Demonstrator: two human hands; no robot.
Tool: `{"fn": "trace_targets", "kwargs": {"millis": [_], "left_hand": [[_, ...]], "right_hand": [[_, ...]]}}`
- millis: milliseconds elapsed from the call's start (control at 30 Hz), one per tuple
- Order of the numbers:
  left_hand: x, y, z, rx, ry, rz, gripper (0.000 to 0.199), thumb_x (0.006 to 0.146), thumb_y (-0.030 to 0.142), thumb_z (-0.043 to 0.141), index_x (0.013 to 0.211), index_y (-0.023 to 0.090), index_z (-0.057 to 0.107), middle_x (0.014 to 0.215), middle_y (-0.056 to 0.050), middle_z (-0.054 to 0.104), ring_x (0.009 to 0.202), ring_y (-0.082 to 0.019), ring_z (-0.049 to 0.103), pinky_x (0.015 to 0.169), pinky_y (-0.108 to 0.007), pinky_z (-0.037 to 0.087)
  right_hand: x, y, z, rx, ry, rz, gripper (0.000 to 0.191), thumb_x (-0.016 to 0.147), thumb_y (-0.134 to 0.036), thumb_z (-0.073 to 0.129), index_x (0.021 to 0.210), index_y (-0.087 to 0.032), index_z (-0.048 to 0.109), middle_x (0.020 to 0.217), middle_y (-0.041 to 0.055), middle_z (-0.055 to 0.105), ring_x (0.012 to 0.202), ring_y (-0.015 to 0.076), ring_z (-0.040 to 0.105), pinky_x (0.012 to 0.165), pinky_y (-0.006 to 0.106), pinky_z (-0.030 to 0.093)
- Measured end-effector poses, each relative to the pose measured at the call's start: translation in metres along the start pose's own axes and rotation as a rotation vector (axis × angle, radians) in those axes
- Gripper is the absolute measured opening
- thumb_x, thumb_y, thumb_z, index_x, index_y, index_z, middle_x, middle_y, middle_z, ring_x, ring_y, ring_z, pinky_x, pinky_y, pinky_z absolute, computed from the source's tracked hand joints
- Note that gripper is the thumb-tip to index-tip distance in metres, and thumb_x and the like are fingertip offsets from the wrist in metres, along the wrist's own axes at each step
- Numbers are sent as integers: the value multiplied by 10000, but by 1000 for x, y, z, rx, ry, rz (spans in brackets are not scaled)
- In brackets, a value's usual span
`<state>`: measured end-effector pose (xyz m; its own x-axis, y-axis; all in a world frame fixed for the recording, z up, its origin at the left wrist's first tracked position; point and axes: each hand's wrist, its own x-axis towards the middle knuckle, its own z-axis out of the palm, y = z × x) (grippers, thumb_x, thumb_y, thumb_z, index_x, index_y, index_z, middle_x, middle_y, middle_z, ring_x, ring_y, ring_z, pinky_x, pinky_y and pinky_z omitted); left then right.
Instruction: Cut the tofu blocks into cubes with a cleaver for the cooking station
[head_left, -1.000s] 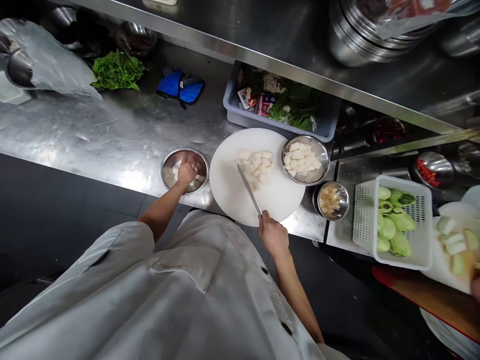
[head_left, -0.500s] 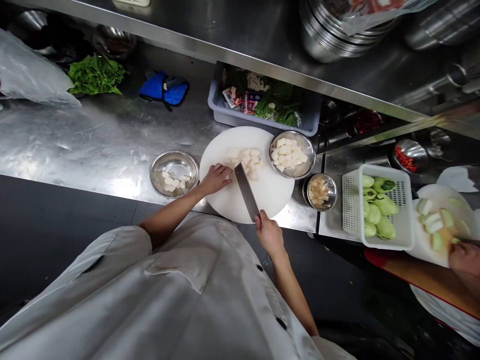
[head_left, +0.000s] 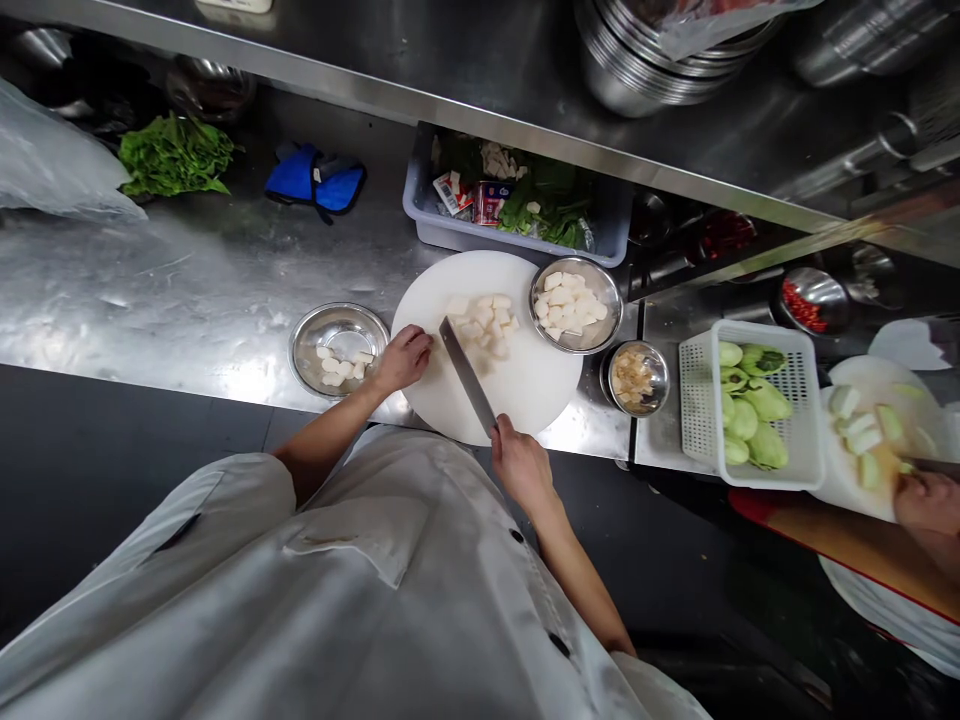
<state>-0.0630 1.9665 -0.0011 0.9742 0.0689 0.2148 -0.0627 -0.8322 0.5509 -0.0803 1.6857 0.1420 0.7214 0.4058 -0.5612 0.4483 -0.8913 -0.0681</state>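
My right hand point(head_left: 523, 462) is closed round the handle of a kitchen knife point(head_left: 466, 372). Its wide blade lies slantwise over a round white cutting board point(head_left: 536, 400), left of a pile of peeled white chunks point(head_left: 486, 322). At the board's left edge is my left hand point(head_left: 405, 358), fingers curled together; what they hold, if anything, is hidden. Just left of that hand stands a steel bowl point(head_left: 304, 335) with several white pieces inside. Another steel bowl point(head_left: 537, 318), fuller of white chunks, sits by the board's right edge.
Behind the board is a grey-blue tub point(head_left: 450, 232) with greens and packets. To the right are a small bowl of pale yellowish pieces point(head_left: 632, 378) and a white basket point(head_left: 814, 440) of green vegetables. A co-worker's hand point(head_left: 926, 505) works at another board. A steel shelf point(head_left: 480, 125) overhangs the counter.
My left hand has drawn back left, away from the chunks. The knife and my right hand have shifted left, with the blade tip moving off the pile. The whole view has shifted slightly.
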Motion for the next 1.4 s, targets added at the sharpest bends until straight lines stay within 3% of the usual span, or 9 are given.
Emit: {"fn": "trace_targets", "kwargs": {"millis": [400,600,733,833,933,1067,1200,1267,1400], "left_hand": [[6,0,5,26,-70,89,178,932,162,528,1004,198,687,1020,-120,635,1004,-277,583,948,-455,522],[10,2,6,0,-109,64,201,900,195,611,1088,207,679,1121,-125,648,1070,-301,592,997,-492,507],[-4,-8,-10,-66,-75,28,562,789,237,749,1323,180,580,1305,-146,603,1231,-339,552,1100,-523,475],[-18,-13,-21,-73,-54,-36,398,853,195,665,1248,179,612,1207,-130,639,1155,-301,603,1037,-476,532],[-23,-11,-18,-85,-54,-87,219,940,173,550,1132,197,651,1115,-100,659,1007,-238,651,942,-411,576],[-18,-3,-7,-95,-6,-89,208,947,144,507,1081,199,657,1128,-105,646,1042,-223,653,937,-379,579],[-19,16,-30,-69,156,-112,243,952,163,486,1124,201,653,1197,-134,643,1144,-249,634,977,-422,561],[-19,35,-50,-32,164,-37,276,974,251,508,1205,217,654,1266,-138,651,1222,-278,612,1044,-476,515],[-5,78,-62,16,-212,383,541,980,486,564,1459,234,557,1529,-133,551,1466,-342,448,1203,-560,326]], "right_hand": [[22,-14,-1,-18,-75,-20,239,1100,-276,337,1223,-175,516,935,139,748,854,266,747,646,284,421],[36,8,41,157,110,-91,305,1087,-285,311,1187,-152,566,892,108,750,826,235,711,684,273,419],[27,25,59,206,290,-124,408,1082,-313,236,1061,-150,609,828,112,733,754,224,687,655,269,401],[19,29,55,140,301,-138,421,1094,-345,246,1047,-155,619,825,99,728,716,210,675,618,266,352],[13,25,46,51,240,-127,381,1107,-356,289,1103,-165,619,826,75,730,687,195,661,593,269,290],[7,15,37,-20,173,-94,342,1115,-342,315,1142,-182,616,819,52,729,663,176,642,579,281,223],[1,21,30,-96,239,-64,361,1107,-376,336,1125,-187,643,875,61,719,683,181,629,592,301,234],[1,32,25,-154,304,-55,324,1077,-376,407,1134,-176,656,928,85,710,728,202,627,638,307,288],[6,57,14,-245,361,-96,251,989,-326,544,1106,-146,674,953,126,683,841,251,618,781,340,366]]}}
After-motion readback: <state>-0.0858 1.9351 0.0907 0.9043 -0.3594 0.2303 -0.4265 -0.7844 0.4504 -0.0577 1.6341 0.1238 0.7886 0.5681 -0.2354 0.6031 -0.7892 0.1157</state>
